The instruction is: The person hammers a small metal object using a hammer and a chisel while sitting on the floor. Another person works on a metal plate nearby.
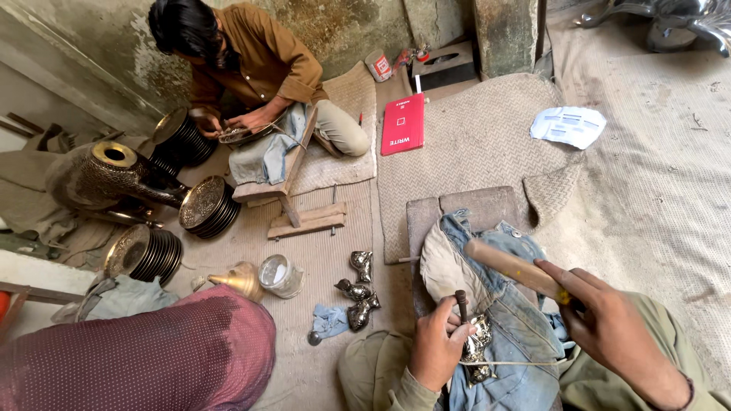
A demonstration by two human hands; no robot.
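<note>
Maroon cloth [152, 358], dotted, is seen at eight o'clock, over a co-worker's limb. Above it, stacked embossed metal discs [145, 253] and a dark metal vessel [106, 175] are set on the floor. At eleven o'clock a person in a brown shirt [259, 57] is seated, bent over a round plate [244, 135]. Three small metal castings [359, 293] are laid near the centre, with a red book [403, 124] at twelve o'clock.

A punch [461, 304] is gripped upright in the closed left hand [435, 346], its tip set on a small silvery embossed piece [478, 346]. That piece is held against denim cloth [518, 320] at six o'clock, over a wooden block [472, 209]. A hammer handle [514, 268] is grasped in the closed right hand [609, 323] at five o'clock; the hammer's head cannot be made out.

Fingers of the left hand are wrapped close below the punch's top, so it is judged that a slightly misaimed blow could land on them. The piece could also be shifted on the soft denim, and the pattern could be marred by a skidding tip.
</note>
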